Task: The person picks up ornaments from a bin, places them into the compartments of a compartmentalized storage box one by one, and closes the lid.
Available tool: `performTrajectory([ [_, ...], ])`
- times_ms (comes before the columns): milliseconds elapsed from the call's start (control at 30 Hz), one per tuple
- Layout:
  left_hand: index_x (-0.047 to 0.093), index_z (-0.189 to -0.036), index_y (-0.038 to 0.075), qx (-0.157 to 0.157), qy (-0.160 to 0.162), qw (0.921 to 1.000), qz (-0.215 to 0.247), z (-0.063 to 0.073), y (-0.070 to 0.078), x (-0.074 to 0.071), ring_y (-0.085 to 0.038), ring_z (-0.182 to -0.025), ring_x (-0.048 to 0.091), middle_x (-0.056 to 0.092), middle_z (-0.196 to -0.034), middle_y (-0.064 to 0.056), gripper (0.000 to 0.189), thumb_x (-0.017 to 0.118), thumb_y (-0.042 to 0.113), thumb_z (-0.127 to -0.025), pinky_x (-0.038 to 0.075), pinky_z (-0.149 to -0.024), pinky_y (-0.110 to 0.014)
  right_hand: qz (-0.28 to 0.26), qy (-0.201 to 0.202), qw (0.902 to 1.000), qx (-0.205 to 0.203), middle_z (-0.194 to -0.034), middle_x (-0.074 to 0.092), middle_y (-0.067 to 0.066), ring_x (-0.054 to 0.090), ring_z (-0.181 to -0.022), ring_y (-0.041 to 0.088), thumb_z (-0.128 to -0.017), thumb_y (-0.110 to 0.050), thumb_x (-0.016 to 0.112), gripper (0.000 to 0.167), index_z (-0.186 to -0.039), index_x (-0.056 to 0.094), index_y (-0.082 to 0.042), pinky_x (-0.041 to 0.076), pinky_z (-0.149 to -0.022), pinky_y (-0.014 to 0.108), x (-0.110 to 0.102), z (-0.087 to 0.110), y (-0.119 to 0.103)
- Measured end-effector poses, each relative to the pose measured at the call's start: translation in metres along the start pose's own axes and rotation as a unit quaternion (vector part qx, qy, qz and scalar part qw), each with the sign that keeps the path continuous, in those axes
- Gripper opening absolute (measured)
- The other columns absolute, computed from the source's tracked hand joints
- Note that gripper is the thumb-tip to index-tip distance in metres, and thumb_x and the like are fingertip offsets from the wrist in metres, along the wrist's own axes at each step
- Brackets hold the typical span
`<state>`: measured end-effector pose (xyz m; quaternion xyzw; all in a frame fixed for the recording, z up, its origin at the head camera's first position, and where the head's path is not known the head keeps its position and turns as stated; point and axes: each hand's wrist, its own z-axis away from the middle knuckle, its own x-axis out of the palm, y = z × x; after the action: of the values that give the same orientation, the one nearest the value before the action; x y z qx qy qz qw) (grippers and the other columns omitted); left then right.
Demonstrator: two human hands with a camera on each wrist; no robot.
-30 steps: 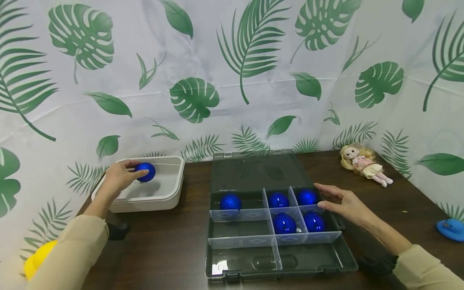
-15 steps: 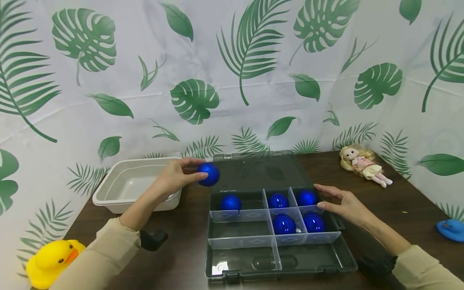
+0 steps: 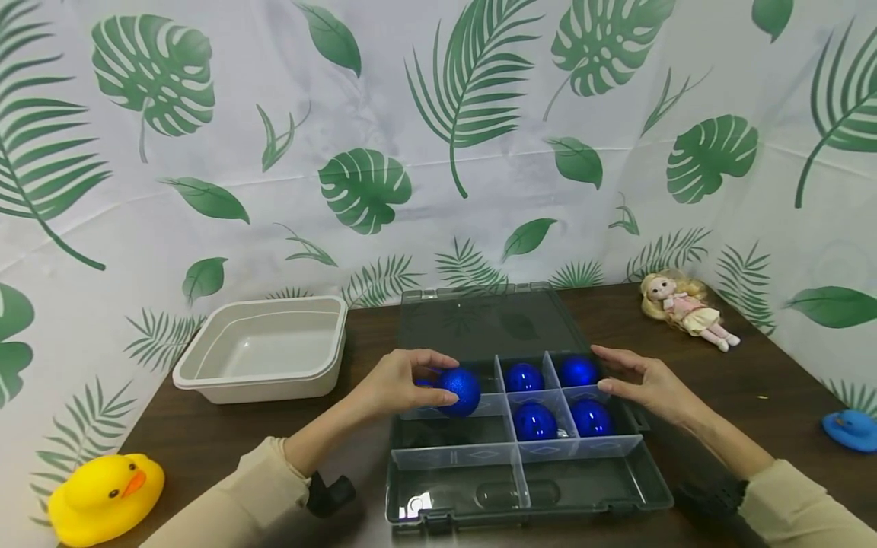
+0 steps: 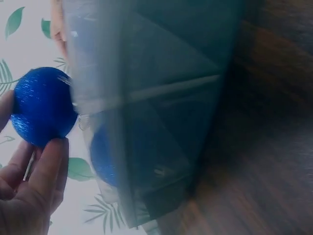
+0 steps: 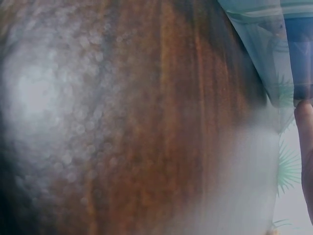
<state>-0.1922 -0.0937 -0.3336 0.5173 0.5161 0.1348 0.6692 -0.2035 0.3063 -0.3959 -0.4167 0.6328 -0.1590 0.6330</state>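
Between thumb (image 3: 437,396) and fingers (image 3: 435,358), the left grip (image 3: 400,384) pinches a blue ball (image 3: 462,393).

Tabletop (image 3: 754,380): dark wood-grain. Bearing directly: pale basin (image 3: 274,388), far left; open compartment box (image 3: 452,487), centre; doll (image 3: 685,308), far right; blue toy (image 3: 852,429), right edge; yellow duck (image 3: 106,498), near left.

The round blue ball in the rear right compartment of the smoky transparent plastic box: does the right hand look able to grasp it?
Probably yes: the right hand is close beside the blue ball, and the smoky transparent lid lies open behind, so nothing covers the ball from above.
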Motion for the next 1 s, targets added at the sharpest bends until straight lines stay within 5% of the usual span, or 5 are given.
performTrajectory([
  [367,0.065,-0.112,0.002,0.012,-0.027,0.9995,0.013,0.013,-0.009,0.009,-0.030,-0.106,0.063,0.063,-0.116,-0.014,0.038,0.077,0.013,-0.078,0.055,-0.079,-0.027,-0.003,-0.003,1.0000,0.005,-0.139,0.043,0.027,0.046,-0.121,0.045,-0.091,-0.018,0.063,0.056,-0.139,0.042,0.001,0.044,-0.084,0.010,-0.001,0.000,-0.004],
  [733,0.066,-0.108,0.000,0.064,0.030,0.9958,-0.057,0.024,-0.021,0.019,-0.029,-0.103,0.064,0.066,-0.109,-0.015,0.039,0.081,0.010,-0.073,0.055,-0.076,-0.024,-0.006,-0.006,1.0000,0.005,-0.139,0.043,0.028,0.046,-0.121,0.045,-0.091,-0.018,0.063,0.055,-0.139,0.042,0.001,0.043,-0.084,0.010,0.001,0.000,-0.002],
  [1000,0.066,-0.108,0.001,0.075,0.035,0.9938,-0.073,0.027,-0.024,0.019,-0.027,-0.102,0.063,0.066,-0.109,-0.012,0.039,0.080,0.015,-0.074,0.054,-0.080,-0.027,-0.008,-0.007,0.9999,-0.005,-0.138,0.044,0.028,0.046,-0.120,0.045,-0.091,-0.016,0.063,0.055,-0.138,0.042,0.003,0.042,-0.085,0.009,0.000,0.000,-0.003],
])
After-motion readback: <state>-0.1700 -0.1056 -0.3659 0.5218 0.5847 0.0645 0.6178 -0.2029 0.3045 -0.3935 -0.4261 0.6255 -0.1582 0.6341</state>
